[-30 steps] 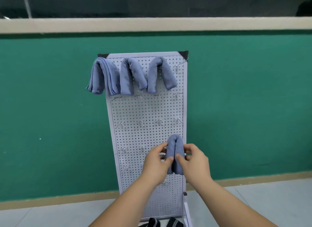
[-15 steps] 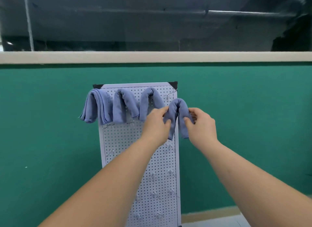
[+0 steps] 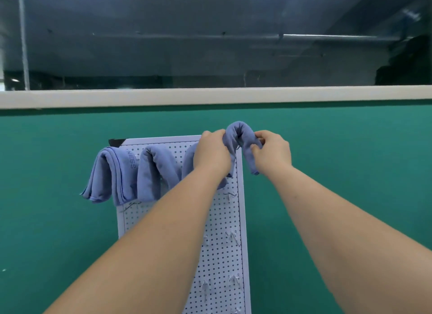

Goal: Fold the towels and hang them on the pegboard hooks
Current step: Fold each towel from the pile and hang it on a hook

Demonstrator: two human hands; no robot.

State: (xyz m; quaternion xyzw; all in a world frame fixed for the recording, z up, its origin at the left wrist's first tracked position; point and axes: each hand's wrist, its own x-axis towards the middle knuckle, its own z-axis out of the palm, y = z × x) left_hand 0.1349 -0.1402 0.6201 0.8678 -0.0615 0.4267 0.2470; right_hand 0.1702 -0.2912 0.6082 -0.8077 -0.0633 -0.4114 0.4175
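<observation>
Here, both forearms reach up to the pegboard's top right corner. The left hand [image 3: 211, 154] and right hand [image 3: 272, 153] each pinch one leg of a folded blue towel [image 3: 238, 131], which arches just above that corner. Along the top edge of the pegboard [image 3: 222, 220], left of the hands, three hung blue towels [image 3: 152, 171] drape side by side. Bare metal hooks [image 3: 231, 236] sit lower on it, and a green wall [image 3: 327, 150] stands behind.

towels [image 3: 149, 173]: blue | pegboard [image 3: 222, 220]: white, dark dots | wall [image 3: 350, 150]: green
</observation>
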